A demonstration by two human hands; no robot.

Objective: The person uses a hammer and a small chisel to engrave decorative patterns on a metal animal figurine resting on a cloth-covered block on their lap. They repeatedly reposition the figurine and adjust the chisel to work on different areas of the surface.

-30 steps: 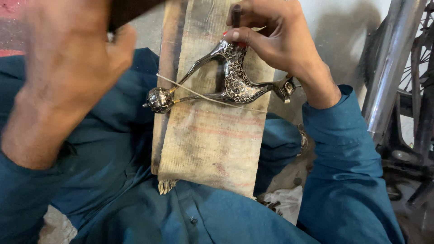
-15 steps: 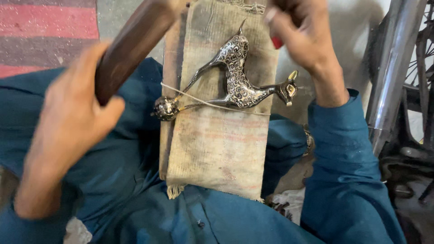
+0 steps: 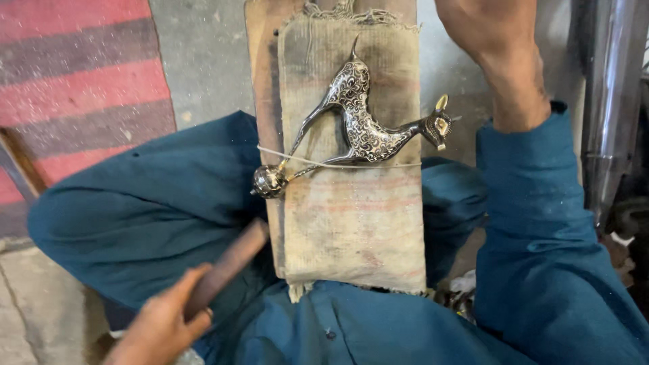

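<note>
My left hand [image 3: 162,324] grips a brown wooden handle [image 3: 226,267] beside the burlap-covered board [image 3: 351,223]. On the board lies a tied metal deer [image 3: 362,128]. My right hand [image 3: 493,34] reaches above it, grip unclear. Striped rug [image 3: 81,94] left.

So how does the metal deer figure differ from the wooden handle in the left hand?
The deer figure is silvery with fine dark scrollwork; the wooden handle is plain brown. The deer figure lies on sackcloth over a board, under a string; the wooden handle is gripped by the left hand and points up toward the board. Both rest over the person's lap.
</note>
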